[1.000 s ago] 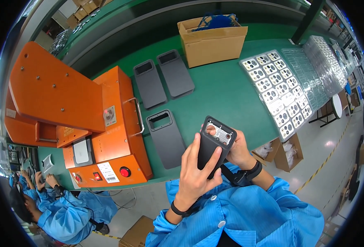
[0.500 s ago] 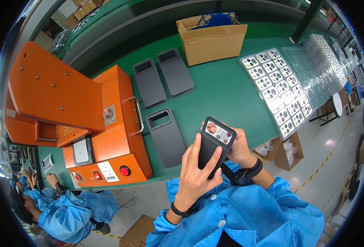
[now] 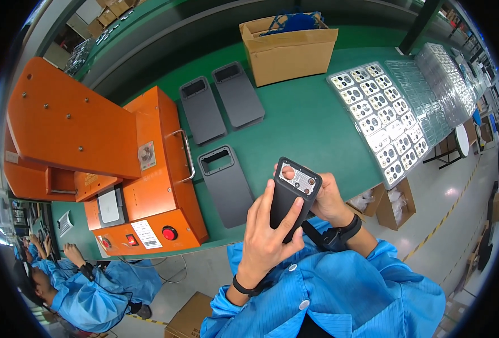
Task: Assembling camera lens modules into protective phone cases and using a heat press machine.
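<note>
A dark grey phone back cover (image 3: 288, 211) is held between my two hands in front of my chest. A light camera plate (image 3: 298, 179) with round holes sits in the opening at its upper end. My left hand (image 3: 261, 231) is closed along the cover's left edge, with a finger lying across its face near the plate. My right hand (image 3: 331, 198) grips the right edge from behind, and part of its fingers is hidden. A fingertip shows through a hole in the plate. Beyond them stands a stack of matching grey covers (image 3: 227, 188) with open camera windows.
Two more cover stacks (image 3: 202, 112) stand farther back. An orange press machine (image 3: 162, 191) is at left, a cardboard box (image 3: 289, 56) behind. At right lies a clear tray (image 3: 393, 179) of camera plates, beside stacked trays (image 3: 444, 84). A co-worker in blue (image 3: 94, 304) sits at lower left.
The view has shifted slightly. Both hands keep the same hold on the phone back cover. A red glow on the machine's round dial is gone.
</note>
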`<action>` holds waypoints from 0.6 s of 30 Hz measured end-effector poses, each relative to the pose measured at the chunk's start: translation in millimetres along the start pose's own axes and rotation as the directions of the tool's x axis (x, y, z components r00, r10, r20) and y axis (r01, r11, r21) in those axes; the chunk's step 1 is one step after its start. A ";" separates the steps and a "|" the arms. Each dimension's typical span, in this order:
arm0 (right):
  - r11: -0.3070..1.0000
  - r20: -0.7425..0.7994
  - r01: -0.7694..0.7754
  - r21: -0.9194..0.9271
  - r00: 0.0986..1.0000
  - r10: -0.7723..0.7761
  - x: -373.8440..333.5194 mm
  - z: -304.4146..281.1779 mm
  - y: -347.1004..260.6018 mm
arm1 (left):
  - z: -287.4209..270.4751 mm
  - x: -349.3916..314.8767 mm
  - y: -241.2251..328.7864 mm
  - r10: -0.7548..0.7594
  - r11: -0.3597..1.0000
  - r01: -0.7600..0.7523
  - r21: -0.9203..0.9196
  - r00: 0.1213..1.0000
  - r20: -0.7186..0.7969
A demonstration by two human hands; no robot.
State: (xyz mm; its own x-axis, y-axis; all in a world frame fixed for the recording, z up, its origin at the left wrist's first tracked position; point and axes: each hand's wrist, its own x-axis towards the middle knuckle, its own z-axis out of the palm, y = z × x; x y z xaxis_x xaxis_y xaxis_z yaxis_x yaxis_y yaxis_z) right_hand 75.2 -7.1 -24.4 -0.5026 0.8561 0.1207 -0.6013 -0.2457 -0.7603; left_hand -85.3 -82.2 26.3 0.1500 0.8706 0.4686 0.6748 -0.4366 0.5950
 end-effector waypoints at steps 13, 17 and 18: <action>0.999 0.013 -0.023 -0.046 1.000 0.024 -2.3 4.7 -9.3 | -1.6 -3.2 1.9 -0.010 0.999 0.010 0.031 1.000 0.001; 0.999 0.029 -0.030 -0.037 0.999 0.032 -3.0 3.5 -9.5 | 0.1 -3.4 2.9 -0.011 0.999 0.011 0.038 1.000 -0.001; 0.999 0.034 -0.031 -0.034 0.999 0.032 -3.0 2.9 -9.1 | 0.6 -3.6 2.7 -0.007 0.999 0.007 0.040 1.000 -0.002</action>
State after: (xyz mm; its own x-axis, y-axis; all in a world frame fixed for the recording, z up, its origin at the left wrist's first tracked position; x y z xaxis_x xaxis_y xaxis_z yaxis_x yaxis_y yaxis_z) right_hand 80.3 -8.8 -16.0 -0.5426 0.8316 0.1181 -0.5639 -0.2565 -0.7850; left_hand -83.6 -86.4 25.9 0.1434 0.8733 0.4657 0.7042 -0.4207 0.5720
